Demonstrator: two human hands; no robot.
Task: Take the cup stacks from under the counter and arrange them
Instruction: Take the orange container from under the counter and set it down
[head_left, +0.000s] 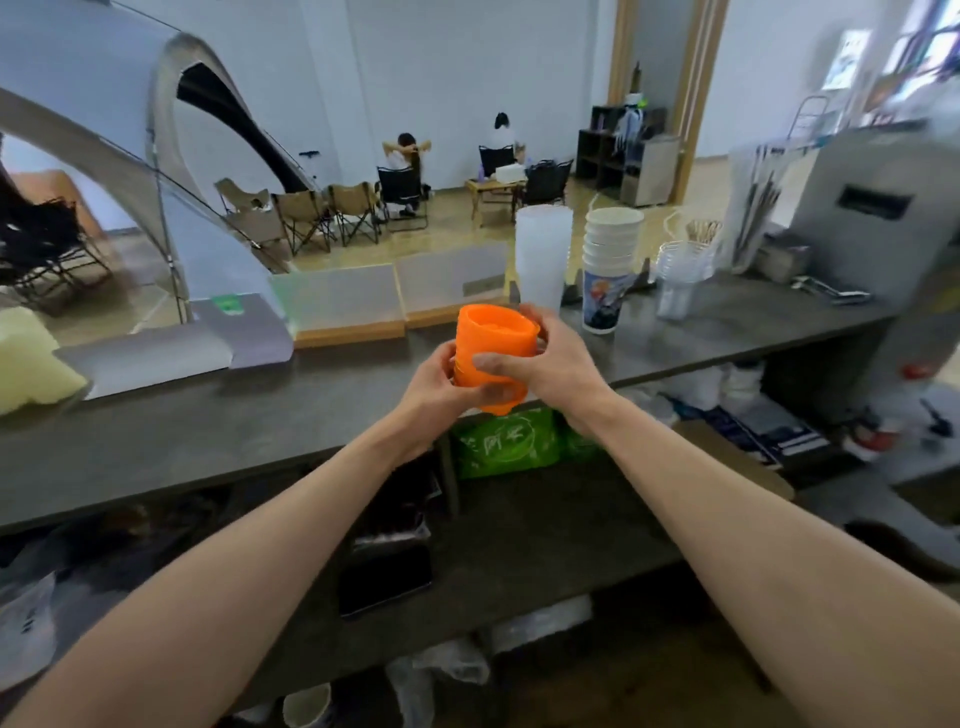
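Both hands hold a short stack of orange plastic cups (496, 338) upright, just above the front edge of the dark counter (208, 426). My left hand (434, 384) grips it from the left and below. My right hand (545, 364) wraps it from the right, thumb across the front. On the counter behind stand a stack of frosted white cups (543, 254), a stack of printed paper cups (609, 265) and a stack of clear plastic cups (679, 275).
Frosted panels on wooden bases (353, 312) line the counter's back edge, and a grey machine (878, 249) stands at the right. The lower shelf (545, 540) carries a green package (506, 441), dark items and bags. Folding chairs and two seated people are across the room.
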